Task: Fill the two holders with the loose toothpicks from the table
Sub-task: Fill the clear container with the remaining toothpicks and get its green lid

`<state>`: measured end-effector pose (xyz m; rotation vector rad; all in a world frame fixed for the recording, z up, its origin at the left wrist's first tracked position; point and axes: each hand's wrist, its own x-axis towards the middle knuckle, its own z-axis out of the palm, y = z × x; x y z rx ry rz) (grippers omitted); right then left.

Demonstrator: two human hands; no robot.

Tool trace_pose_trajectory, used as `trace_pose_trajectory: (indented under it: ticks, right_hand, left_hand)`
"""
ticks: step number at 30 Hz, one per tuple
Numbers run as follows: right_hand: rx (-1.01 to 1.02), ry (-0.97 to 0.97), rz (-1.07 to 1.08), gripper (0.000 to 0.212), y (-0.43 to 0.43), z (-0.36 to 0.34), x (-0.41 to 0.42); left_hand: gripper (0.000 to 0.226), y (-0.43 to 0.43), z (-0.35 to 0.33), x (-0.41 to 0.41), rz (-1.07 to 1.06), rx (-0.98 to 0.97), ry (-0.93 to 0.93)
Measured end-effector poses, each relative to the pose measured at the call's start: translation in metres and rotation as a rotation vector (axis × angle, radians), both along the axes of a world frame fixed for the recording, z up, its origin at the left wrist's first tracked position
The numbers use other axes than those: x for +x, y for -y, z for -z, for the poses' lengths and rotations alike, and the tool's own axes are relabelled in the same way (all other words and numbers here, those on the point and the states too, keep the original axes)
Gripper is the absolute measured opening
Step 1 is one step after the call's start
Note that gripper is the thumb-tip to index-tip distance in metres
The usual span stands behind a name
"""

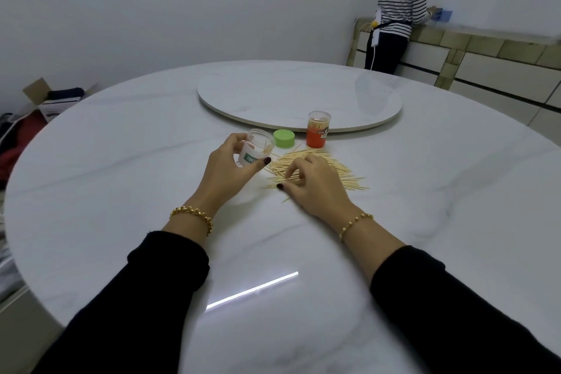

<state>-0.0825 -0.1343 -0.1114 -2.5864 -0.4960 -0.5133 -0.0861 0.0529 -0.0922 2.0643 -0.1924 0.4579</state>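
A pile of loose wooden toothpicks (340, 168) lies on the white marble table (121, 191). My left hand (227, 167) grips a clear holder with a green label (253, 150), tilted toward the pile, with a few toothpicks inside. Its green lid (284, 138) lies beside it on the table. My right hand (309, 184) rests on the near side of the pile, fingers curled over toothpicks. A second clear holder with an orange label (317, 130) stands upright behind the pile, packed with toothpicks and capped.
A round turntable (300, 94) sits in the table's middle, just behind the holders. A person in a striped top (400, 6) stands at a counter at the back right. A cardboard box (54, 97) and bags lie on the floor at left.
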Motion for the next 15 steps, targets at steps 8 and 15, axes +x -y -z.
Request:
trace_pose_trajectory:
  ticks: [8, 15]
  right_hand:
    - [0.187, -0.062, -0.100, 0.014, 0.042, -0.010, 0.000]
    - [0.050, -0.214, -0.169, 0.071, 0.055, -0.010, -0.011]
  left_hand:
    - [0.052, 0.007, 0.000, -0.002, 0.039, 0.033, 0.007]
    - [0.051, 0.010, 0.001, -0.003, 0.049, 0.031, -0.004]
